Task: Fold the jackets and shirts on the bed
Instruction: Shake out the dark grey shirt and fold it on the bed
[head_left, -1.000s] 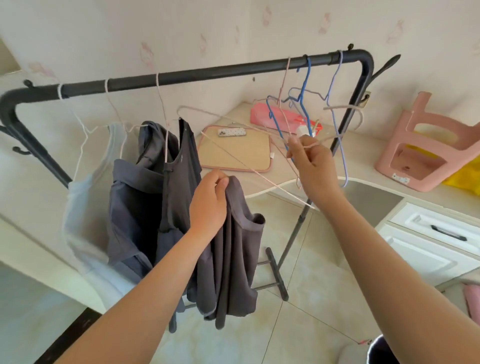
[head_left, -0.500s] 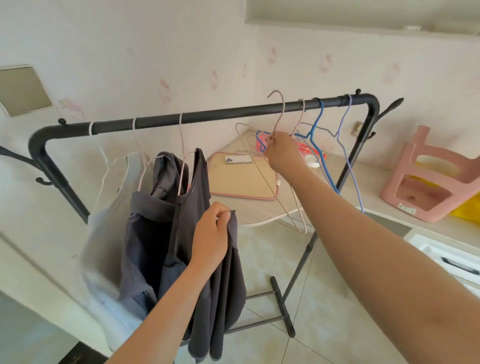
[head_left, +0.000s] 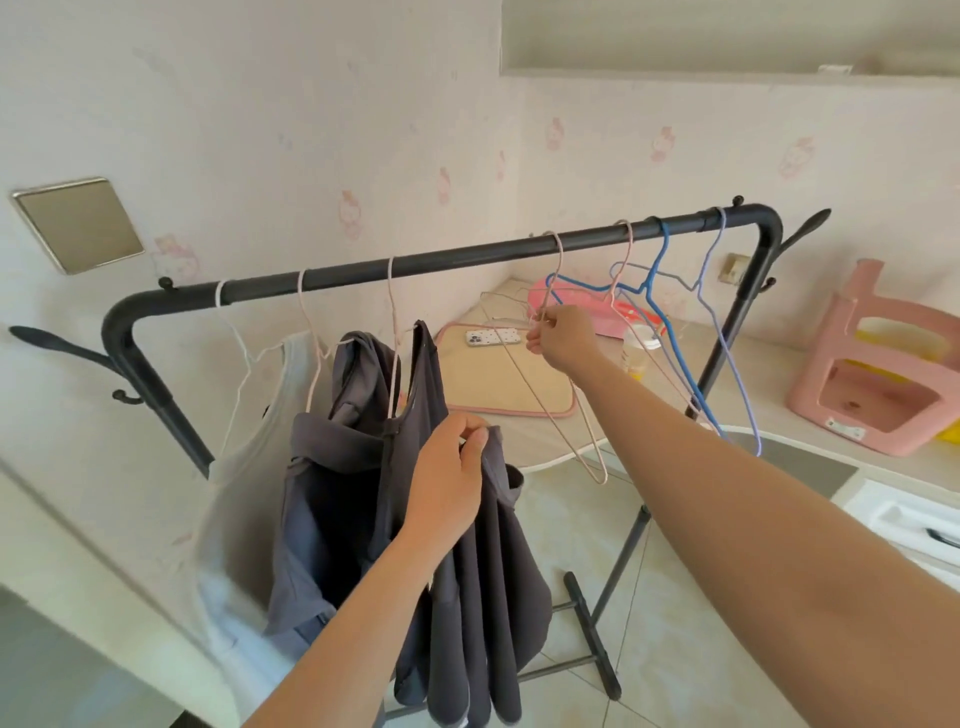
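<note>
Here I have both hands out at a black clothes rack (head_left: 467, 257) that stands in front of a pale counter (head_left: 779, 374). My left hand (head_left: 447, 467) sits low and near me, fingers and thumb curled tight on the bunched top edge of a dark grey garment (head_left: 488, 597), which hangs below the hand in long folds towards the tiled floor. I cannot tell whether that piece also hangs from a hanger. Just beside it, on its left and touching it, a second dark grey garment (head_left: 332, 467) hangs from a pale wire hanger on the rail, and further left a white vest (head_left: 244, 493) hangs the same way.

My right hand (head_left: 561, 335) is higher and further out, well apart from the grey cloth. It pinches the neck of an empty pink wire hanger (head_left: 561, 257) between thumb and fingertips. The hanger's hook is over the rail, and its wire body slants down under my forearm. To the right along the rail hang more bare hangers, among them a blue hanger (head_left: 660, 291) and a lilac hanger (head_left: 727, 338).

On the counter behind the rack lie a beige mat (head_left: 498, 379) with a phone (head_left: 491, 338) on it, a pink tray (head_left: 587, 312) and a small bottle (head_left: 636, 353). A pink stool (head_left: 878, 364) lies tipped on its side at the far right.
</note>
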